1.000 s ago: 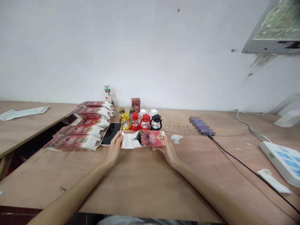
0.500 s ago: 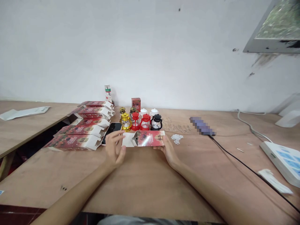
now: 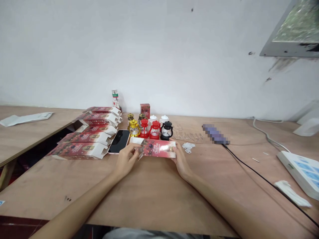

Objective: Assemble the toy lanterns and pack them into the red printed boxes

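Note:
A red printed cardboard box (image 3: 159,148) lies sideways between my hands, its left end open with white flaps out. My right hand (image 3: 181,161) grips the right end, thumb on the front and fingers behind. At the open end, my left hand (image 3: 128,160) has its fingers closed on a flap; the fingertips are partly hidden. Just behind the box stand small lanterns: a gold one (image 3: 134,128), red ones (image 3: 155,129) and a black one (image 3: 166,130). Bronze lanterns (image 3: 130,117) and white lanterns (image 3: 164,119) stand in the row behind.
Several open red boxes (image 3: 77,150) lie at the left, beside a phone (image 3: 120,141). A small upright box (image 3: 145,110) stands near the wall. White tags (image 3: 188,147) and wire pieces (image 3: 188,136) lie to the right, then a blurred device (image 3: 214,133) on a black cable.
My left hand has moved right, from open beside the box to closed at its open end. The box has shifted slightly left, still in my right hand.

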